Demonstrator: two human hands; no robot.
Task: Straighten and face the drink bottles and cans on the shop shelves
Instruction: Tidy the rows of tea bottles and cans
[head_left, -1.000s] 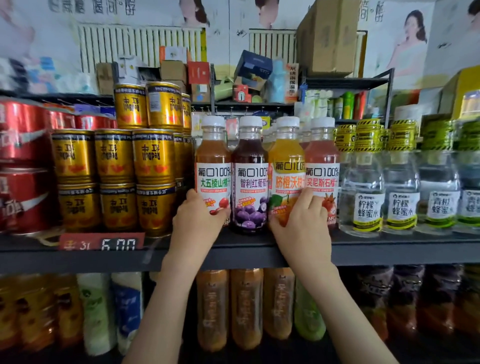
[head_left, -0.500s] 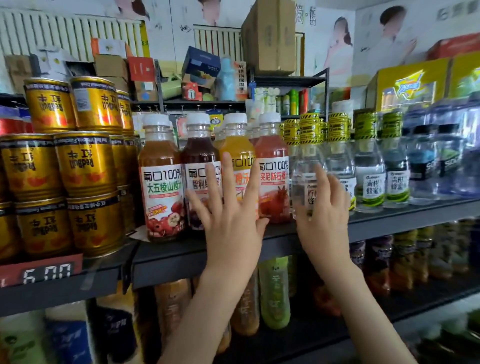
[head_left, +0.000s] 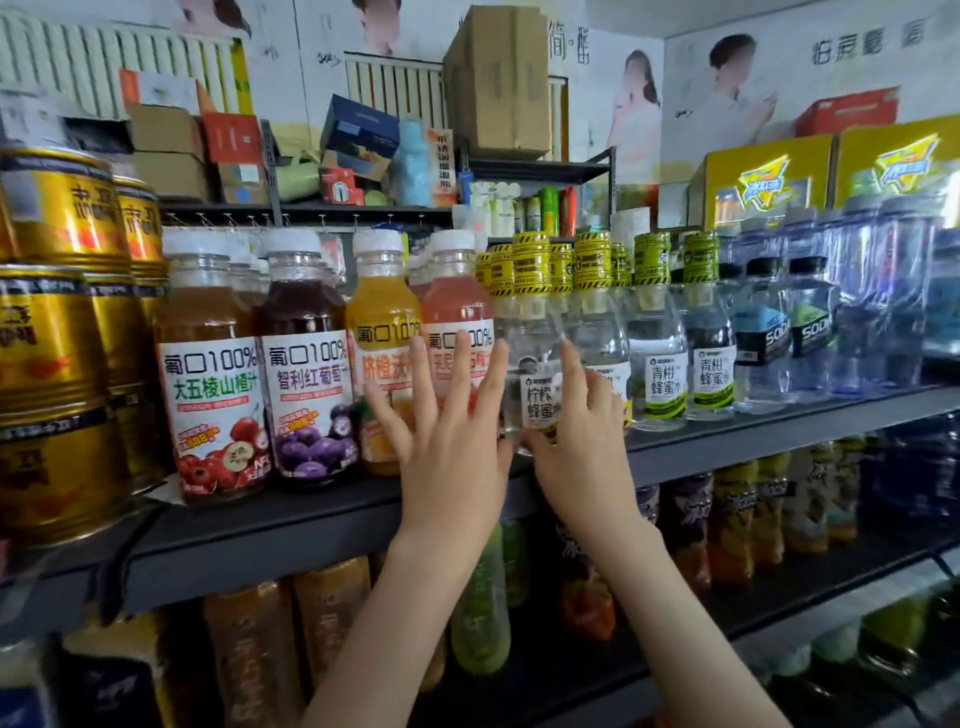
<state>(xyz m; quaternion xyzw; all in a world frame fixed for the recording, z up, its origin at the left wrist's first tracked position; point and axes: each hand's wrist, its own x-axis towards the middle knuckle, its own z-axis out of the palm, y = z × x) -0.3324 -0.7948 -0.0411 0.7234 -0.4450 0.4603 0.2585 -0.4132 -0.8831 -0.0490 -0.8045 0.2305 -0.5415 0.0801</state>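
Four white-capped juice bottles stand in a row on the dark shelf (head_left: 291, 527): hawthorn (head_left: 213, 374), grape (head_left: 306, 374), orange (head_left: 382, 317) and red (head_left: 457, 306), labels facing me. My left hand (head_left: 447, 447) is spread with straight fingers in front of the orange and red bottles, holding nothing. Just to the right, my right hand (head_left: 584, 447) grips a clear lemon honey water bottle (head_left: 540, 400) with a yellow striped cap. Its thumb sits low on the left and its fingers lie along the bottle's right side.
Gold cans (head_left: 57, 338) are stacked at the left. More clear honey water bottles (head_left: 660, 374) and soda bottles (head_left: 769, 338) continue to the right. Several bottles fill the lower shelf (head_left: 779, 608). Cardboard boxes (head_left: 498, 83) sit on racks behind.
Both hands left the juice bottles and moved right. My right hand went from the orange bottle to the clear bottle and took hold of it. My view turned right.
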